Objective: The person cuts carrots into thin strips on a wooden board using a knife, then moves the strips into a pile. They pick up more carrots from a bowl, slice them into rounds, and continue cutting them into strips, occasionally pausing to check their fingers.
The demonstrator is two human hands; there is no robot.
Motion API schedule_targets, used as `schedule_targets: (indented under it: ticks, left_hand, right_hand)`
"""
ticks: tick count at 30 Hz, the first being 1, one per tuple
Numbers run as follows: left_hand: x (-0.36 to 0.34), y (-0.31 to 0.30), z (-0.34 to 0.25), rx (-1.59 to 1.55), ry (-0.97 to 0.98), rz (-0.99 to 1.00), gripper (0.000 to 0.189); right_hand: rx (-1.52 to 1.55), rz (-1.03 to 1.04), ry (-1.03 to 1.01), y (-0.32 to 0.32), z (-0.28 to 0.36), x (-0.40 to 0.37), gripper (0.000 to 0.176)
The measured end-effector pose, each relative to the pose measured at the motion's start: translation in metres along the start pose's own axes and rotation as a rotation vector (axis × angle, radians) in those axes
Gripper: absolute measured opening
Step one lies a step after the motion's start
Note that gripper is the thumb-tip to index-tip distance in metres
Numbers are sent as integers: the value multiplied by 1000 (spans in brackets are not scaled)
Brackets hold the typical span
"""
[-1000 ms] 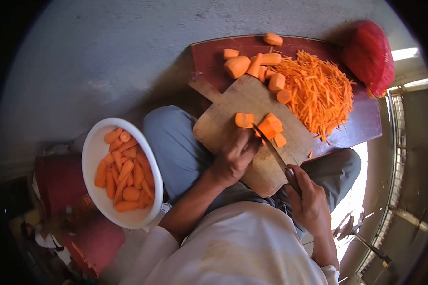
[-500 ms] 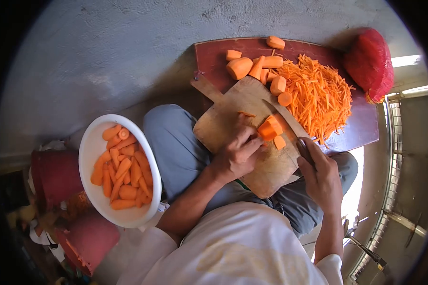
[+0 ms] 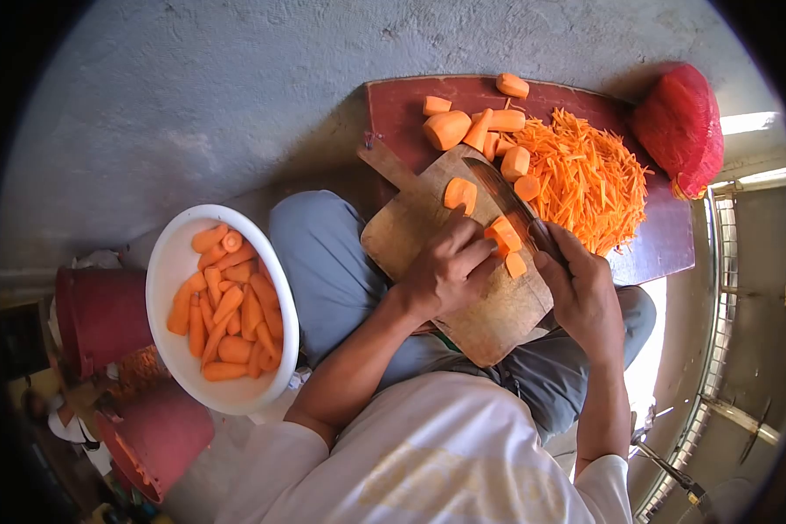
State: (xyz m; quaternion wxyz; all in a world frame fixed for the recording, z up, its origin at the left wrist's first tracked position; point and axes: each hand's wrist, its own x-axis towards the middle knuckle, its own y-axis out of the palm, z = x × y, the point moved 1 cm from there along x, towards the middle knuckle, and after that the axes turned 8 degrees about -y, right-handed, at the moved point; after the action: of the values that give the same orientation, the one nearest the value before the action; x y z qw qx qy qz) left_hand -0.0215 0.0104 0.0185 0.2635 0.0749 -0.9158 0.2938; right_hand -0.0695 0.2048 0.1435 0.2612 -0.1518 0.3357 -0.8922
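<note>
A: The left hand is clamped over a squat orange carrot chunk, which is pinned on the paddle-shaped wooden chopping board across the lap.
B: The long steel knife is gripped by its handle in the closed right hand, with the blade just beyond the chunk. Slabbing is judged to be in hand.
A: Next, a square blade placement is called for.

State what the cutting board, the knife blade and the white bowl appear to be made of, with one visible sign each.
Cutting board: bare wood, matt; grain and worn patches show. Knife blade, in the right hand: probably steel; dull grey sheen. White bowl: smooth, even white; plastic or enamel, unclear.
</note>
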Motion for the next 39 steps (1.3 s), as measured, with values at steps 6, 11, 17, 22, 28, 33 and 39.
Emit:
schedule_targets:
  ticks: [6,11,17,22,28,33,39]
  left_hand:
    - [-17,-15,-9,105,68,-10,18]
    - [-22,-17,-10,108,27,19,21]
    - [-19,-8,-10,151,6,-28,30]
    - [-21,-4,-10,120,-7,-35,32]
    - [-25,-11,-12,125,-38,-31,35]
    - [-22,-11,-11,149,-30,-20,36]
    - [-22,-12,-14,101,-120,12,33]
  right_hand:
    - [45,106,49,4,-2,-10,35]
    - [58,69,55,3,6,-17,35]
    - [135,99,105,10,-11,-30,33]
    - [51,83,-13,21,-42,-27,35]
    - [73,50,129,15,-30,-6,33]
    - [60,79,56,27,-35,-3,34]
    - [109,-22,123,17,-38,-11,35]
